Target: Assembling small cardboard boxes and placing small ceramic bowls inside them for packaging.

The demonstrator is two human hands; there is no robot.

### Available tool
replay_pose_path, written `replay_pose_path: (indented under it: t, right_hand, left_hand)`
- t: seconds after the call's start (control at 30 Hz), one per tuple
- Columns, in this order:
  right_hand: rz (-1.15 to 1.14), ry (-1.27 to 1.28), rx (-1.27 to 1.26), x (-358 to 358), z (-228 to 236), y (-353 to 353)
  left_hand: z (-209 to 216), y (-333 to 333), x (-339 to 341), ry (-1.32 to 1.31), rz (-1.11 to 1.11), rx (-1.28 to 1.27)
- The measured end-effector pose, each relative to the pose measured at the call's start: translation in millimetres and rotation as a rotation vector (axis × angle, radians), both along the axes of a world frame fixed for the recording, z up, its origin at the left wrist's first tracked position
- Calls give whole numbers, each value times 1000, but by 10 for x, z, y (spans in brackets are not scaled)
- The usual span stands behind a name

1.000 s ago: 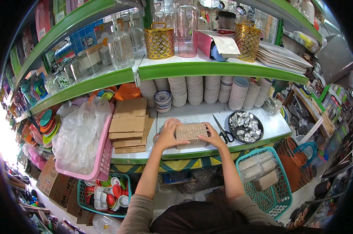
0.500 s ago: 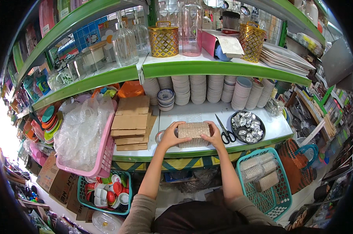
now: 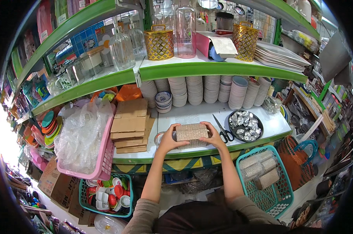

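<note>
Now both hands, left hand (image 3: 166, 139) and right hand (image 3: 213, 134), are gripping a wrapped bundle (image 3: 191, 132) just left of the scissors (image 3: 222, 130). Three similar bundles are lying in the teal basket (image 3: 280, 199) below; this one isn't in yet.

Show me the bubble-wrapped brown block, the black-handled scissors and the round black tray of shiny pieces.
bubble-wrapped brown block (image 3: 191, 132), head view, middle of its top face
black-handled scissors (image 3: 224, 135), head view, on the handles
round black tray (image 3: 258, 134), head view, on its right rim

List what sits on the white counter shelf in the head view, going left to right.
pink basket of clear plastic bags → stack of cardboard sheets → left hand → bubble-wrapped block → right hand → scissors → black tray of shiny silver cups.
</note>
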State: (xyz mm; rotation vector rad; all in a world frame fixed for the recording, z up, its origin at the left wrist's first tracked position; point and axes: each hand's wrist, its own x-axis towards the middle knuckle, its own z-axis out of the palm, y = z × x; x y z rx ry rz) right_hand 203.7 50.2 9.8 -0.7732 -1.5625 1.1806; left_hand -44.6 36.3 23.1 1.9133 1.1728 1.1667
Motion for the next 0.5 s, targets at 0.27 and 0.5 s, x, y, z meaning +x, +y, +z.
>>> replay_pose_path:
  t: [0.27, 0.5]
  right_hand:
    - [-19, -14, -8, -20, -1, -115]
    - [-42, 36, 57, -34, -65, -120]
  left_hand:
    - [-66, -44, 16, -25, 11, -62]
    - [-211, -99, 77, -152, 9, -15]
